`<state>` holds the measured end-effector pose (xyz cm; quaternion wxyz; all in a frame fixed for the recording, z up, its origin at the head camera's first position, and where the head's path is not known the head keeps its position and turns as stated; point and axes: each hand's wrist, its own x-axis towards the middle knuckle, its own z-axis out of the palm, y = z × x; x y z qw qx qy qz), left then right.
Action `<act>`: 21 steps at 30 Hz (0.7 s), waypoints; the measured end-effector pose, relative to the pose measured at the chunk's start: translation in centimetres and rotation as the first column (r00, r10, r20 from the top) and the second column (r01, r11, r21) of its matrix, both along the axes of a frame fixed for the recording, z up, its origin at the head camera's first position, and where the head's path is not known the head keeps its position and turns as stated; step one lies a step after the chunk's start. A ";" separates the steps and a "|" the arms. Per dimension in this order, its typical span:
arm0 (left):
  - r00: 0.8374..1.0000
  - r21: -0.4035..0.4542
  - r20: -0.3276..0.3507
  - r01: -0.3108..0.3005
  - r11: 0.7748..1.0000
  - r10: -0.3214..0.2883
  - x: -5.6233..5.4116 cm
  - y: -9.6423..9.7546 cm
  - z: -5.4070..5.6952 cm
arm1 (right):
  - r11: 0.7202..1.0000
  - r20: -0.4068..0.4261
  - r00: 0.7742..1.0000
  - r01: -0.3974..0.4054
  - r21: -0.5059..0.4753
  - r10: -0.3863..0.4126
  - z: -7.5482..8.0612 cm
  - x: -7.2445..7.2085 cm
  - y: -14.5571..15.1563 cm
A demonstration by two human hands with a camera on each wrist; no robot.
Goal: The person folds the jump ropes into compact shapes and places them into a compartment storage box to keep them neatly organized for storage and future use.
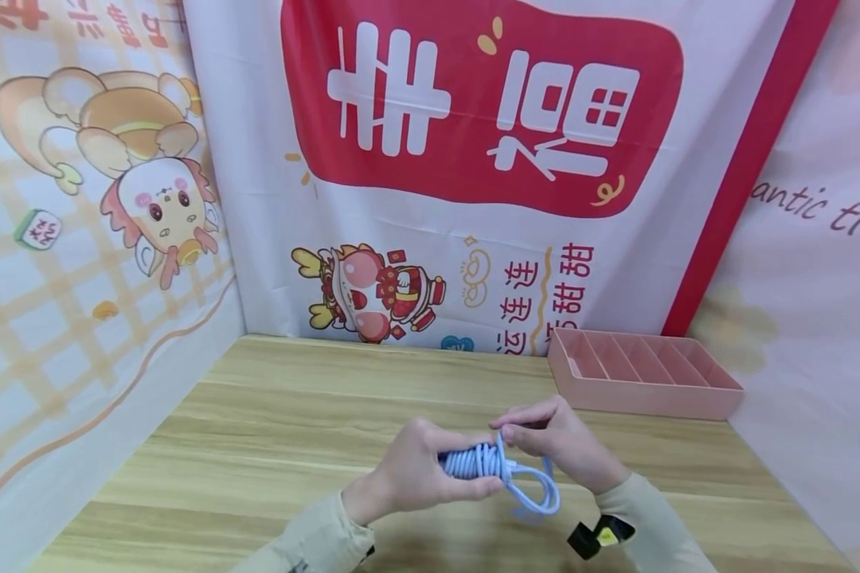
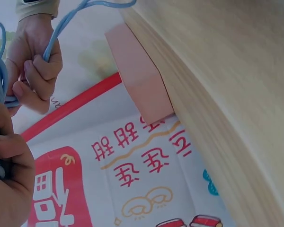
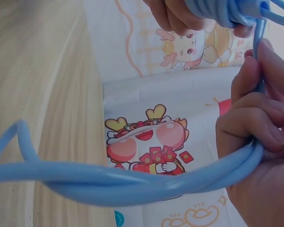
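A light blue cord (image 1: 475,461) is wound into a tight coil above the table. My left hand (image 1: 414,468) grips this coil, thumb on one side and fingers on the other. Loops of the cord stick out of the coil's right end. Close to that end, my right hand (image 1: 562,446) pinches a strand between thumb and fingers. In the right wrist view, a doubled, twisted length of cord (image 3: 132,184) leaves the curled fingers (image 3: 251,113) and runs to the left. The left wrist view cuts off part of the coil and the left hand.
A pink divided tray (image 1: 645,394) with several narrow compartments stands at the back right of the wooden table (image 1: 258,414). Printed cloth walls (image 1: 251,239) enclose the back and both sides. A black strap with a yellow mark (image 1: 602,535) is on the right sleeve.
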<state>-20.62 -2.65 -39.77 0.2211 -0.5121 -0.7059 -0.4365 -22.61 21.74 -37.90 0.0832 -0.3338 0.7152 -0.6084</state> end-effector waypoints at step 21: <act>0.911 0.124 0.413 -0.050 0.991 -0.005 0.7 0.3 0.4 | 0.993 -0.051 0.998 0.037 -0.109 -0.043 -0.5 0.9 -1.8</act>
